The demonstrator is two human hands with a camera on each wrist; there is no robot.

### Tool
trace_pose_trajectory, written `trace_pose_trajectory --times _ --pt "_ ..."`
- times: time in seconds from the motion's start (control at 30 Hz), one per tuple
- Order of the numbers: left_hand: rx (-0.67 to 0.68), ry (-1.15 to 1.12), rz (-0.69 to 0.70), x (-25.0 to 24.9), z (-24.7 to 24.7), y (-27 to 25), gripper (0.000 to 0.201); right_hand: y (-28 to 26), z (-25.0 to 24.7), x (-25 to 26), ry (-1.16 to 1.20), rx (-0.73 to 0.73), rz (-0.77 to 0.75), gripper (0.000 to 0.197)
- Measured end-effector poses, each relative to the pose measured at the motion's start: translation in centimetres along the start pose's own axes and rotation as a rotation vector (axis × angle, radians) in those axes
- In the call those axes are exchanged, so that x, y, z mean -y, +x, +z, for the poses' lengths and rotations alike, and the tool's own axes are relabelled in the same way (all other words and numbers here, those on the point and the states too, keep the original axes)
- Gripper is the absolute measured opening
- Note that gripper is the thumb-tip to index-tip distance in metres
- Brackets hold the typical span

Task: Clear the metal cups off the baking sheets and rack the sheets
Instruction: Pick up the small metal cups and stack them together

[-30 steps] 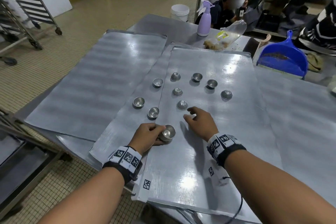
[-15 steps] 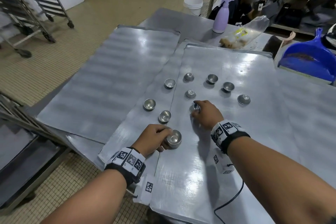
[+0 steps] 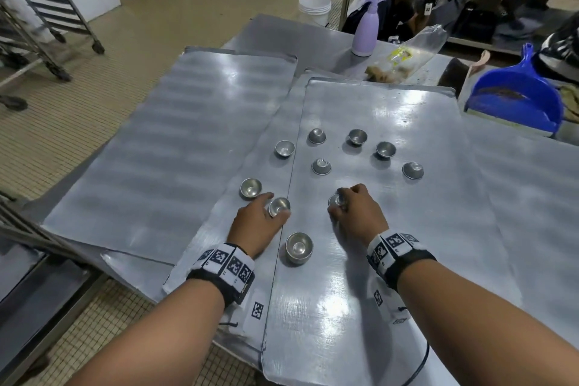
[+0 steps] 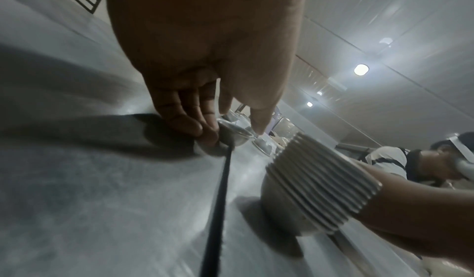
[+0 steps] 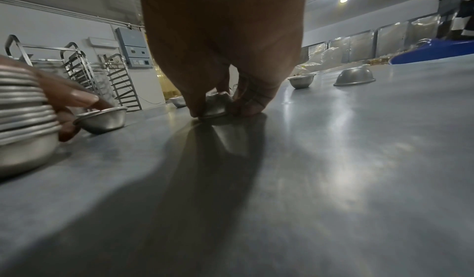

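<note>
Both hands are pinching cups: left grip (image 3: 257, 222) on an upright cup (image 3: 279, 206), right grip (image 3: 360, 213) on an upturned cup (image 3: 336, 200); the stack (image 3: 299, 248) is sitting between them, nearer.

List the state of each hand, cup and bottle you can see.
Left hand: pinches small upright steel cup.
Right hand: grips small inverted steel cup.
Nested stack of steel cups: upright, untouched.
Lilac plastic spray bottle: upright.
</note>
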State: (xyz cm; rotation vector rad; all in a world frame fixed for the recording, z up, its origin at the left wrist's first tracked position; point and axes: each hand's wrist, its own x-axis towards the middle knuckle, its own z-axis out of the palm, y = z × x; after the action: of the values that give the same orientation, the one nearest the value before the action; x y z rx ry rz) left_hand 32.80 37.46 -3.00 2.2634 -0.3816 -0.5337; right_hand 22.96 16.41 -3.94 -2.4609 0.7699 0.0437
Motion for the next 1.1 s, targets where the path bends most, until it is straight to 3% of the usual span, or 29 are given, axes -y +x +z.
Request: trace_pose_trajectory --times 0.17,0.33,0.43,0.67,0.87,1.1 --pt "-0.010 0.078 0.043 -0.3 0.3 0.6 0.044 -1.2 -0.1 -0.9 0.031 -0.002 0.032 0.039" --pt "-0.019 0.000 0.066 0.2 0.8 0.9 0.022 -2.0 -0.5 -1.1 0.172 -0.086 0.044 0.019" --pt "-0.006 -0.086 0.021 0.8 0.8 1.3 0.014 -2.0 -0.8 -1.3 0.154 -0.078 0.013 0.018" --pt "0.051 -0.531 -0.130 1.6 -0.3 1.0 0.014 -2.6 -0.6 -1.6 0.061 -0.040 0.023 0.018" --pt "0.054 -0.673 -0.164 2.0 -1.0 0.3 0.018 -2.9 -0.7 -1.3 0.068 -0.017 0.025 0.044" --pt "0.060 -0.822 -0.238 2.3 -2.2 0.0 0.017 -3.5 -1.1 -0.8 -0.035 -0.004 0.068 0.050"
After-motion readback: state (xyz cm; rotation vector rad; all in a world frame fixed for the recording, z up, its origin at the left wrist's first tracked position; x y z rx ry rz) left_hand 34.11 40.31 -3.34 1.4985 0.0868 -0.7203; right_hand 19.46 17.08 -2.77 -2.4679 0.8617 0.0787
